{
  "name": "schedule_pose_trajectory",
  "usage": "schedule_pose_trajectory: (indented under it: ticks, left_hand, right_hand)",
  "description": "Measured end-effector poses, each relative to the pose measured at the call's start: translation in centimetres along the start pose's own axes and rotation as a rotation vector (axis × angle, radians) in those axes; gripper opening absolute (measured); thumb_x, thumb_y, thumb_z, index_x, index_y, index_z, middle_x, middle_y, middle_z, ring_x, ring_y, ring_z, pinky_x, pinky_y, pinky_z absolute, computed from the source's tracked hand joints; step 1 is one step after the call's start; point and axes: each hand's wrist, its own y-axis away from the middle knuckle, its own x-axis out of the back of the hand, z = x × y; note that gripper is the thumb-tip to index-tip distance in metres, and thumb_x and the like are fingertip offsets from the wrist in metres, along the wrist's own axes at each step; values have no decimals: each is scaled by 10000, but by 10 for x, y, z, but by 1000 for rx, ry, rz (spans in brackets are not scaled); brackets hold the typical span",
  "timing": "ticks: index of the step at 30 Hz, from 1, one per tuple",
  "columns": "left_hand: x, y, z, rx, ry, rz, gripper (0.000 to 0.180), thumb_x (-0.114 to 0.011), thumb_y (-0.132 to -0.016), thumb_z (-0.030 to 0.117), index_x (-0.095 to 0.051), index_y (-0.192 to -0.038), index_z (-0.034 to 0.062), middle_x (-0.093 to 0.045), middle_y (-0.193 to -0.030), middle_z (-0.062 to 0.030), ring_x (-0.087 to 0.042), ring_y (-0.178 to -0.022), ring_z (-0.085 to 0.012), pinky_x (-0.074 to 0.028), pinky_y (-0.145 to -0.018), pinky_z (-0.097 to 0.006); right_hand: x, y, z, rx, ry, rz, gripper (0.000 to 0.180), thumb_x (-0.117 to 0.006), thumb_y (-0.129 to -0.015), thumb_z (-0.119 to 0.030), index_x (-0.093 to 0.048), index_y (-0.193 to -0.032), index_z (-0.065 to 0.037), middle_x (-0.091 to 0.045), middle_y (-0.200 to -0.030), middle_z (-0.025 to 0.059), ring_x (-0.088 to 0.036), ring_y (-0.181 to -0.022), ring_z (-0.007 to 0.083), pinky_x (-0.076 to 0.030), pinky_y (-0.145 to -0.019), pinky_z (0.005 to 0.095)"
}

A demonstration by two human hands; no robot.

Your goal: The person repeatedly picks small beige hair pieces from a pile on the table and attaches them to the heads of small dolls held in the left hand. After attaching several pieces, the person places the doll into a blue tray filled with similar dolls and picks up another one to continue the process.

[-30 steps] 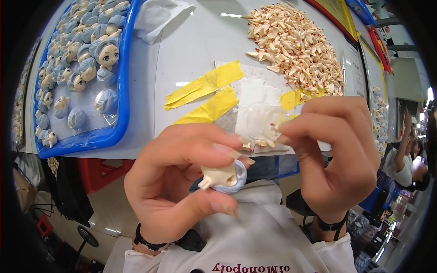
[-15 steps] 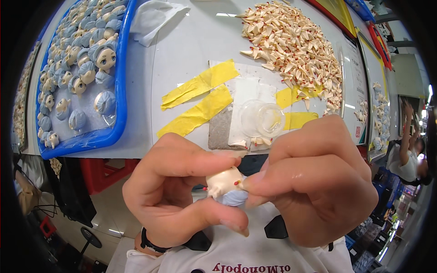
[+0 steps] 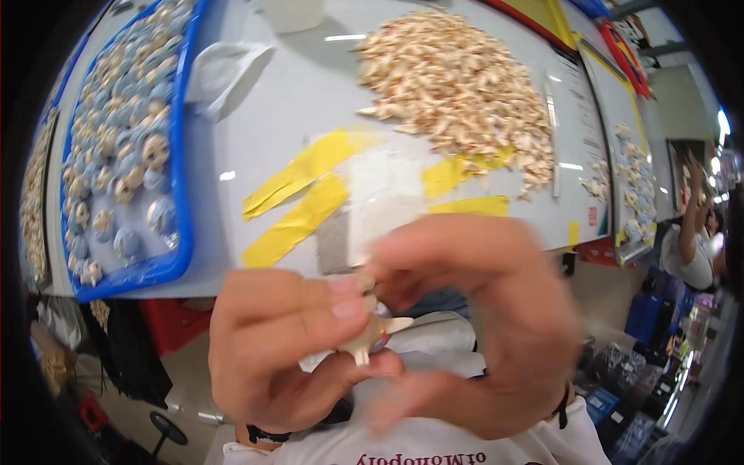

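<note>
My left hand point(image 3: 287, 345) pinches a small cream-coloured doll part point(image 3: 372, 337) between thumb and fingers, close to my chest. A bit of pale blue shows behind that piece. My right hand point(image 3: 473, 325) is blurred and curls around it from the right, fingertips touching the same piece. Both hands hover below the white table's point(image 3: 310, 93) near edge. A grey and white pad point(image 3: 364, 221) taped down with yellow tape strips point(image 3: 298, 198) lies on the table just above my hands.
A blue tray point(image 3: 182, 194) at the left holds several small doll heads with pale blue hair. A big heap of cream doll parts point(image 3: 457, 85) lies at the back right. A crumpled white cloth point(image 3: 221, 70) sits beside the tray. Another person point(image 3: 697, 240) stands at far right.
Both hands have drawn together and come nearer the camera with the small piece. The right hand's fingers have shifted over the part and are now blurred. The clear cup on the pad is now hidden or blurred.
</note>
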Motion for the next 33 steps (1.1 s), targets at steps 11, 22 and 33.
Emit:
schedule_pose_trajectory:
  ticks: [11,22,33]
  left_hand:
    - [48,-7,5,-33,-700,62,208,-537,-831,40,-529,-1016,-56,-519,-1030,-210,-521,-947,-301,-441,-808,-370]
    - [122,-26,1,341,-1113,-195,283,-405,-909,146,-541,-1130,36,-453,-1264,-104,-386,-1200,-219,-277,-995,-337]
    - [141,-29,-9,501,-883,-132,219,-462,-885,119,-543,-1052,3,-483,-1172,-106,-473,-1045,-192,-380,-866,-286]
  right_hand:
    - [194,64,50,-383,803,450,232,-525,-771,-25,-556,-1001,-22,-582,-948,68,-552,-811,151,-439,-718,257]
    - [194,52,47,-287,1051,423,193,-569,-690,-32,-564,-882,-18,-551,-825,116,-533,-781,252,-431,-701,318]
    - [157,33,60,-290,919,269,106,-590,-684,-24,-536,-769,8,-546,-727,81,-516,-668,206,-410,-619,293]
